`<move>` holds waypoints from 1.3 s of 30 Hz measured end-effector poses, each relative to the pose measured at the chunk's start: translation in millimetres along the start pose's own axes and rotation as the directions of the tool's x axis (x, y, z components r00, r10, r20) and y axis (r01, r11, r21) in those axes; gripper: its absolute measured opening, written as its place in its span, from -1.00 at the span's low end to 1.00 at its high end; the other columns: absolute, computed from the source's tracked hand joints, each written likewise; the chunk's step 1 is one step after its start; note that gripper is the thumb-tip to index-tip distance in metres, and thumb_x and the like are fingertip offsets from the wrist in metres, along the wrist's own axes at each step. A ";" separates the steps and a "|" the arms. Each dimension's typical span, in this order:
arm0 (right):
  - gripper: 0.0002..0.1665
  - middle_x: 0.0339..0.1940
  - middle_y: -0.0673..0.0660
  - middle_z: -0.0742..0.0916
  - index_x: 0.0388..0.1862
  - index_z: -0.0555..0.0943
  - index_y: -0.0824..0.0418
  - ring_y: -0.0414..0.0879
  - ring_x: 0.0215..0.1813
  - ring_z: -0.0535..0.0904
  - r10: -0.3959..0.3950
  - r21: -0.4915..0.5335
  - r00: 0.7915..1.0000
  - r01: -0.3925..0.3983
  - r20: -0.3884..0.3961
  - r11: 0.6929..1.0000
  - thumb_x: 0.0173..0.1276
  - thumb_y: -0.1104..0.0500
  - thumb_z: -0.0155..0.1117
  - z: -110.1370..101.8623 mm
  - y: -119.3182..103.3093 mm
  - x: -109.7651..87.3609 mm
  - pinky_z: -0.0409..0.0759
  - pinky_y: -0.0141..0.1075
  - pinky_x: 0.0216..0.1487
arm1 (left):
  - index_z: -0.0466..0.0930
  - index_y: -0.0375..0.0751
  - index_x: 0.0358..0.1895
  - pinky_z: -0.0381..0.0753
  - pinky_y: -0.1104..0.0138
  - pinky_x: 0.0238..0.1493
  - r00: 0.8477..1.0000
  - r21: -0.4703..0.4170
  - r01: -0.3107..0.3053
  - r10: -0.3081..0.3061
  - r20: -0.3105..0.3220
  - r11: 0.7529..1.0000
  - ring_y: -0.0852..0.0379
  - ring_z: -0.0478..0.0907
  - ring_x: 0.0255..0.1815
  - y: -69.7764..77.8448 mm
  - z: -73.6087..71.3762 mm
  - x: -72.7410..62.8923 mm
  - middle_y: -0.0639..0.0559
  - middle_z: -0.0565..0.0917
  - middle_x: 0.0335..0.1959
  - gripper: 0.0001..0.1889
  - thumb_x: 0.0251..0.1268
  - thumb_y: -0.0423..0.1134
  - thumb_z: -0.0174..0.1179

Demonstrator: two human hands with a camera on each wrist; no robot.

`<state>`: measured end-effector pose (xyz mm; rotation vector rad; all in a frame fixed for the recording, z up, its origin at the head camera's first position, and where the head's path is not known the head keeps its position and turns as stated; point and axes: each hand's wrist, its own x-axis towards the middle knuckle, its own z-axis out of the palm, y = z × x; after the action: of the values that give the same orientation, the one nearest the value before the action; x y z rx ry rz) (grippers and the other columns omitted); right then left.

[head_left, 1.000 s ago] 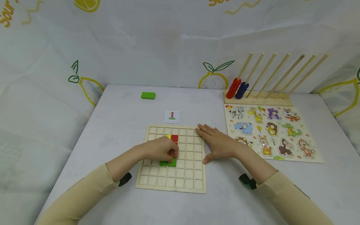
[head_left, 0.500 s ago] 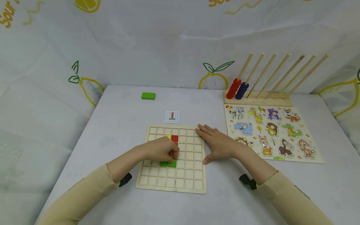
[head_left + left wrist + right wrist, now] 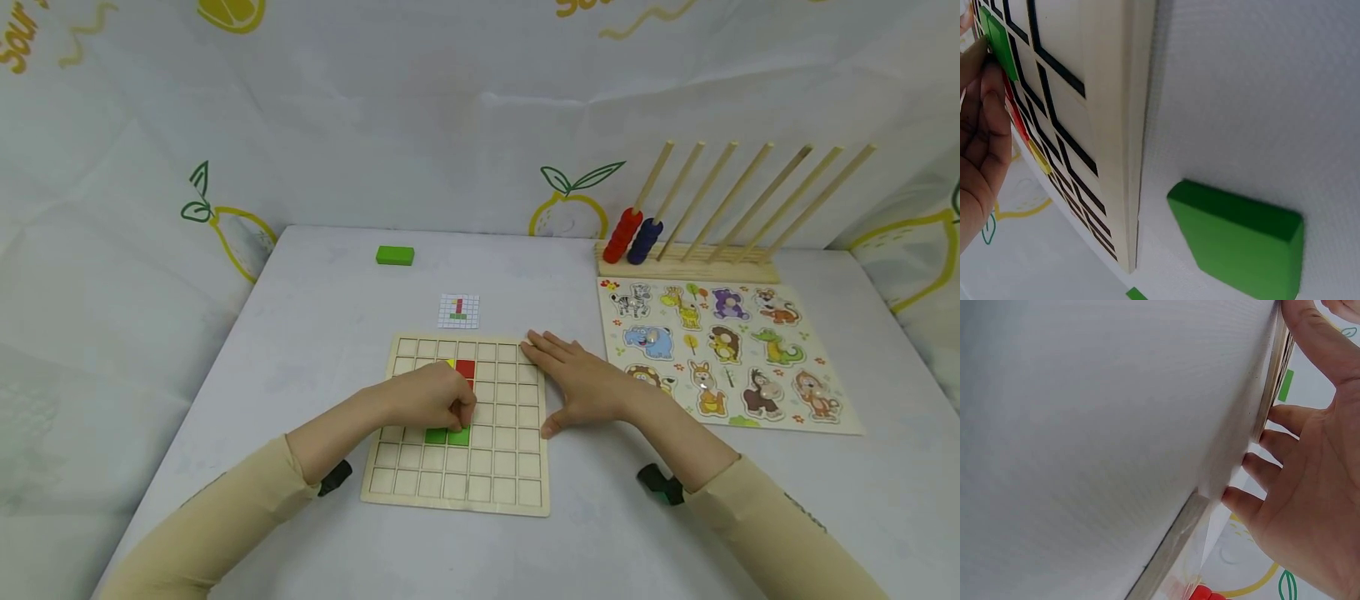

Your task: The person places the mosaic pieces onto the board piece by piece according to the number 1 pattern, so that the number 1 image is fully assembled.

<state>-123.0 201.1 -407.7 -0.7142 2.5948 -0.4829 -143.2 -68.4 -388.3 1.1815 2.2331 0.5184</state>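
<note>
A light wooden grid board (image 3: 506, 485) lies flat on the table. Over its middle, my left hand (image 3: 427, 397) has curled fingers, with thumb and fingertips at a square green tile (image 3: 461, 436) that they appear to pinch. A second green tile (image 3: 437, 436) sits beside it; a red tile (image 3: 465, 368) and part of a yellow tile are farther up. The hand hides some squares. In the left wrist view, the green tile (image 3: 1002, 49) touches the fingertips. My right hand (image 3: 581, 382) rests spread at the board's right edge, thumb and fingertips against it, holding nothing.
A small pattern card (image 3: 459, 311) lies behind the board, with a green block (image 3: 395, 255) farther back. Another green block (image 3: 1235, 240) lies near the left wrist. At the right are an animal puzzle (image 3: 720, 358) and a bead rack (image 3: 690, 264) with upright sticks.
</note>
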 end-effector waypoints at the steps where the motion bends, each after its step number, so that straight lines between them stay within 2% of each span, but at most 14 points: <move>1: 0.47 0.67 0.17 0.03 0.62 0.00 0.14 0.22 0.68 -0.11 -0.002 -0.002 1.000 0.002 -0.001 1.000 -0.13 -0.34 0.55 0.0 -0.1 0.1 -0.02 0.22 0.59 | 0.71 -0.06 -0.48 0.45 0.52 -0.37 1.000 0.004 -0.003 0.003 -0.004 1.000 0.38 0.42 -0.50 -0.3 0.3 0.1 0.21 0.66 -0.55 -0.86 0.10 -0.41 0.37; 14: 0.47 0.68 0.16 0.02 0.62 -0.01 0.13 0.22 0.68 -0.13 0.005 0.011 1.000 -0.005 0.006 1.000 -0.14 -0.33 0.56 -0.5 -0.3 0.2 -0.02 0.22 0.59 | 0.69 -0.04 -0.49 0.47 0.52 -0.36 1.000 -0.013 -0.005 0.005 -0.011 1.000 0.36 0.43 -0.49 -0.8 1.2 0.1 0.23 0.64 -0.55 -0.84 0.12 -0.42 0.36; 21: 0.47 0.68 0.17 0.02 0.62 -0.01 0.14 0.22 0.68 -0.12 -0.001 0.009 1.000 0.001 0.007 1.000 -0.13 -0.33 0.56 -0.5 -1.2 0.4 -0.02 0.22 0.59 | 0.68 0.01 -0.47 0.52 0.47 -0.30 1.000 -0.040 0.008 -0.009 -0.023 0.999 0.35 0.49 -0.44 -9.6 -5.8 -4.2 0.26 0.65 -0.50 -0.85 0.16 -0.36 0.34; 27: 0.46 0.68 0.16 0.02 0.62 -0.01 0.13 0.22 0.68 -0.12 0.007 0.004 1.000 -0.007 0.007 1.000 -0.14 -0.32 0.57 -0.4 -1.1 0.6 -0.02 0.22 0.59 | 0.70 -0.03 -0.45 0.55 0.43 -0.28 0.999 -0.105 0.025 -0.029 -0.037 0.994 0.30 0.50 -0.42 -28.4 -21.2 -17.2 0.21 0.68 -0.45 -0.88 0.18 -0.35 0.35; 35: 0.46 0.68 0.16 0.02 0.62 0.00 0.13 0.23 0.68 -0.12 0.008 0.007 1.000 -0.008 0.009 1.000 -0.13 -0.31 0.57 -0.9 -1.4 0.5 -0.02 0.22 0.59 | 0.73 -0.05 -0.40 0.53 0.41 -0.30 0.991 -0.187 0.115 -0.124 -0.040 0.976 0.24 0.53 -0.39 -51.6 -40.4 -45.8 0.17 0.71 -0.42 -0.94 0.18 -0.31 0.35; 39: 0.46 0.68 0.17 0.02 0.62 0.00 0.13 0.23 0.68 -0.12 0.010 0.009 1.000 -0.010 0.008 1.000 -0.13 -0.31 0.57 -1.1 -1.3 0.0 -0.02 0.23 0.58 | 0.73 -0.08 -0.37 0.53 0.39 -0.28 0.985 -0.216 0.151 -0.164 -0.043 0.965 0.22 0.56 -0.35 -62.2 -44.3 -58.9 0.17 0.73 -0.40 -0.98 0.17 -0.29 0.35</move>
<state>-123.0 200.3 -406.2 -0.6990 2.5863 -0.4872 -183.1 -154.8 -372.1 0.8824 2.2351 0.7154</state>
